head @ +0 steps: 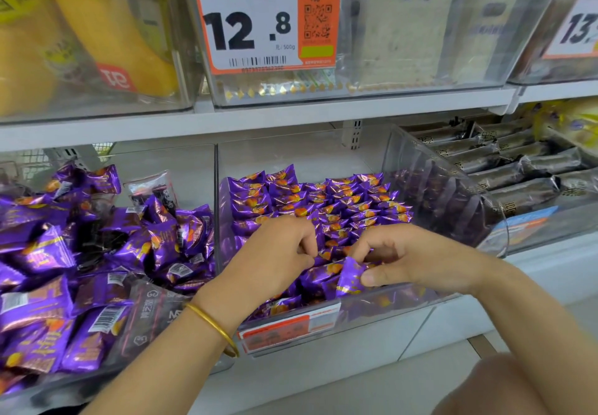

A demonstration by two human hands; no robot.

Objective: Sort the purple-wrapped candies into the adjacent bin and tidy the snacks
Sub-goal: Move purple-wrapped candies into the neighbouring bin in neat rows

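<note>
Mid-frame, right hand [398, 259] pinches a candy [351, 277] near the bin's [372, 311] front wall; left hand [275, 256] curls closed on rows [323, 201], grip unclear.

Two hands are seen, the left hand [275, 253] and the right hand [411, 257]; one gold bangle [215, 329], two orange price tags [267, 16], and purple-wrapped candies [323, 201] too many to be counted.

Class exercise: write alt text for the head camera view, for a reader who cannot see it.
Two bare hands arrange purple-wrapped candies in neat rows in a clear middle bin; the right hand pinches one candy, the left hand fingers others. The left bin holds a jumbled pile.
</note>
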